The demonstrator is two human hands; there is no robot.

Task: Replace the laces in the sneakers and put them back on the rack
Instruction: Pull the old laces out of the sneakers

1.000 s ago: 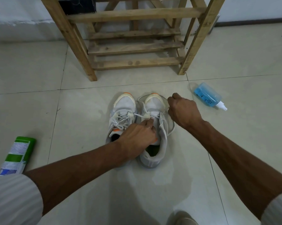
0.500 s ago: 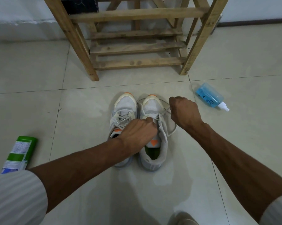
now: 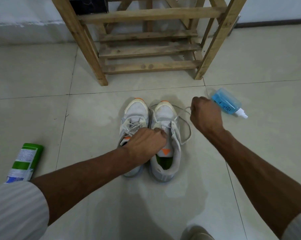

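**Lace pulled sideways from one sneaker**

Nearest, on the pale tiled floor (image 3: 94,213), a green-and-white cylindrical can (image 3: 26,160) lies well left of the left grip (image 3: 146,142). That grip is curled down on the tongue of the loosened pale grey mesh sneaker (image 3: 165,113), holding it. The laced pale grey mesh sneaker (image 3: 136,113) sits partly under the same grip. The right grip (image 3: 206,115) is clenched round the off-white cord lace (image 3: 182,111), which runs slack from it to the loosened shoe. Just beyond this grip lies a clear blue spray bottle (image 3: 226,103). Farther off stands the bare wooden slatted rack (image 3: 149,49).
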